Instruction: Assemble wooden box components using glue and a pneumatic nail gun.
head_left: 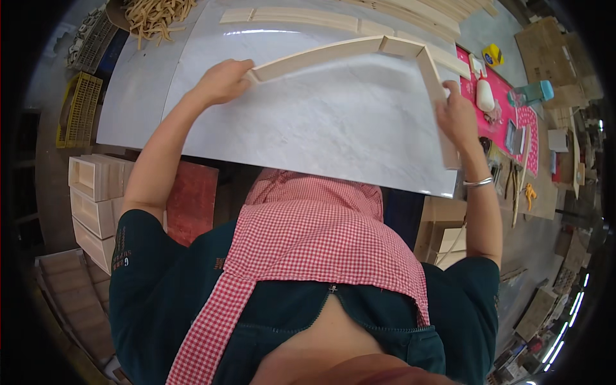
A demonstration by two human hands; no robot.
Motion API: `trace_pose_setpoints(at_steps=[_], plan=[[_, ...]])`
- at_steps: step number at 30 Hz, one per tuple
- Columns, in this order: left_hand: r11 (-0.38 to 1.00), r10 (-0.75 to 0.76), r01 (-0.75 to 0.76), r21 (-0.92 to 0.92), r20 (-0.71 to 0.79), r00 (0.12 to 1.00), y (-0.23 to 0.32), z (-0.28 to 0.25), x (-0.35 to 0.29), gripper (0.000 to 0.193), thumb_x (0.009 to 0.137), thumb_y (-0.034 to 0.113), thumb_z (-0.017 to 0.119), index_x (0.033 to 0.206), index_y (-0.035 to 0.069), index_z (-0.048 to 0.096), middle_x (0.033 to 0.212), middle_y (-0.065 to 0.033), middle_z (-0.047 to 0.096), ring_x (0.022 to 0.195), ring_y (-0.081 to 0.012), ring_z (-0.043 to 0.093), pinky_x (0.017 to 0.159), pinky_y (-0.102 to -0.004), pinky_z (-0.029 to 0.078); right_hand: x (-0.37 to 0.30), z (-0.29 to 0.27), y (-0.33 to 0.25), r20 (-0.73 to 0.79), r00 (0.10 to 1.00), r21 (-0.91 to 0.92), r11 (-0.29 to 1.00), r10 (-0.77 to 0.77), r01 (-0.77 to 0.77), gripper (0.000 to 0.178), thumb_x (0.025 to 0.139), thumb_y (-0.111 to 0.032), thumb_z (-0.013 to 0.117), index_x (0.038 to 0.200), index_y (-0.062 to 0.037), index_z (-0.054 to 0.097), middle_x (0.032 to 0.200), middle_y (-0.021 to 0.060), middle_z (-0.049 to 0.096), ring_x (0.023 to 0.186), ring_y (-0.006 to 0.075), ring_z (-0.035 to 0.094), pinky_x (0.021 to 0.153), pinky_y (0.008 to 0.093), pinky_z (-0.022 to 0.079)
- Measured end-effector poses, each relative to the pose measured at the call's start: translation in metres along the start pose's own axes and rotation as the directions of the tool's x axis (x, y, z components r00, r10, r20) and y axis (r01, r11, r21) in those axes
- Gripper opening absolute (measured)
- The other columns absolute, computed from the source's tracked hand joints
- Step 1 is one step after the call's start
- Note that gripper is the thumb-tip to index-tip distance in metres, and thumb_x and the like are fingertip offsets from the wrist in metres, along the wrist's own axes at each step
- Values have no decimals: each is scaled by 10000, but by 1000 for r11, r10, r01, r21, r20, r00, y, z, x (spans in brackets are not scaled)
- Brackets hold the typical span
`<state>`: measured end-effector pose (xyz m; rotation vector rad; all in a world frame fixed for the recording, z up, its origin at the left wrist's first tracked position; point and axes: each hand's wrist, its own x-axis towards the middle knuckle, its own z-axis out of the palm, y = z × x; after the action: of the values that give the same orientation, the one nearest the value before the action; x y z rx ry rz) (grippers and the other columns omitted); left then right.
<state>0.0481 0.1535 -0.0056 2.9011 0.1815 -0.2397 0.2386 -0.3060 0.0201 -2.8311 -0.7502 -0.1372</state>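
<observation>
Both hands hold a chain of thin, pale wooden strips [321, 58] that bends at its joints, over a glossy grey marbled tabletop [301, 122]. My left hand [224, 81] is closed round its left end. At the right, my right hand [457, 117] grips the strip that runs down toward the near table edge; this part is slightly blurred. A short piece [403, 47] links the long strip and the right one at the far side. Behind the chain lie more flat pale strips [305, 20] on the table.
A white glue bottle [484, 95] stands on a pink cloth [493, 131] at the right, near a yellow container [493, 55]. Wood offcuts [157, 16] are heaped at the far left. Small wooden boxes [96, 199] are stacked left of the table, below a yellow crate [79, 109].
</observation>
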Motion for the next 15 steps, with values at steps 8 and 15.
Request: trace_pose_setpoints(at_steps=[8, 15], plan=[[879, 14, -40, -476, -58, 998, 56, 27, -1, 423, 896, 125, 557, 1311, 52, 590, 1178, -144, 659, 1042, -269, 630, 941, -357, 518, -54, 45, -113, 119, 993, 572, 817, 5, -72, 208, 859, -164, 648, 986, -21, 732, 645, 98, 611, 553, 264, 545, 578, 378, 478], [453, -226, 137, -881, 36, 974, 77, 52, -14, 353, 999, 344, 581, 1116, 26, 677, 974, -80, 673, 775, -143, 629, 701, -282, 552, -71, 44, -155, 49, 954, 275, 922, -296, 272, 261, 831, -232, 776, 963, -12, 727, 656, 51, 593, 561, 203, 531, 586, 323, 462]])
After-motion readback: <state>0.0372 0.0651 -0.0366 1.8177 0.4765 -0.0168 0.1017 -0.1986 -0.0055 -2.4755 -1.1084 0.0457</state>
